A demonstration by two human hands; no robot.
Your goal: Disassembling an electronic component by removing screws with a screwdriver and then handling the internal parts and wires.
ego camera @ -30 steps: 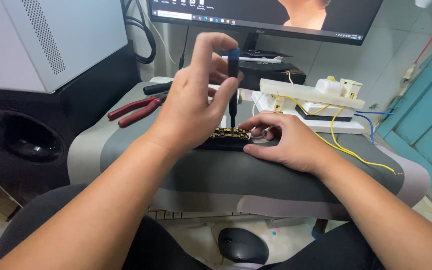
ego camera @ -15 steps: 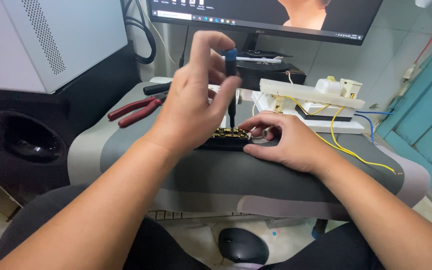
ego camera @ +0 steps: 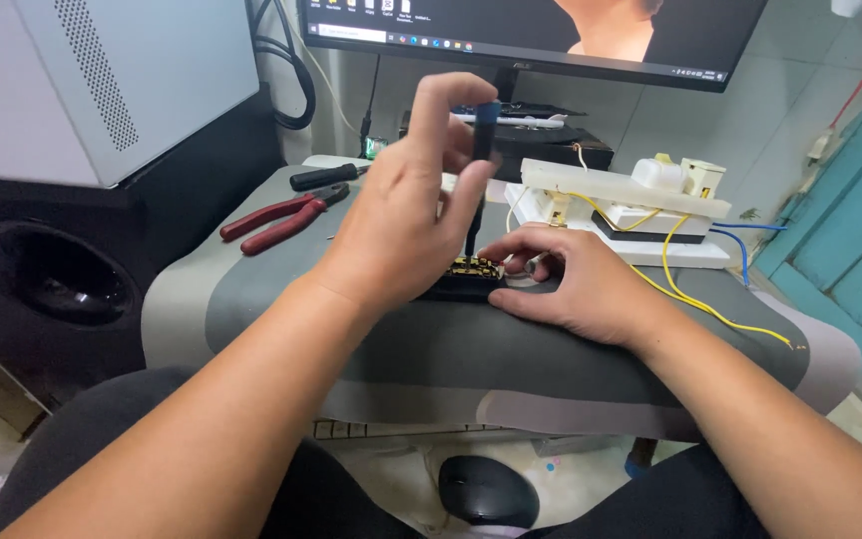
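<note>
Grey bench (ego camera: 431,349): black part (ego camera: 463,283) between right hand (ego camera: 576,284) fingers (ego camera: 511,245), under screwdriver (ego camera: 481,170).

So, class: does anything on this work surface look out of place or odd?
Mostly orderly. The oddity: a yellow wire trails loose from the white electrical assembly across the grey cushion, its bare end free. The left hand holds a screwdriver upright on a small black terminal block, steadied by the right hand.

Grey padded worktop (ego camera: 551,359) bearing red-handled pliers (ego camera: 281,220), a black-handled screwdriver (ego camera: 326,177), a small black component with brass terminals (ego camera: 471,274), and a white wired switch assembly (ego camera: 621,205) trailing yellow wire (ego camera: 710,304).
</note>
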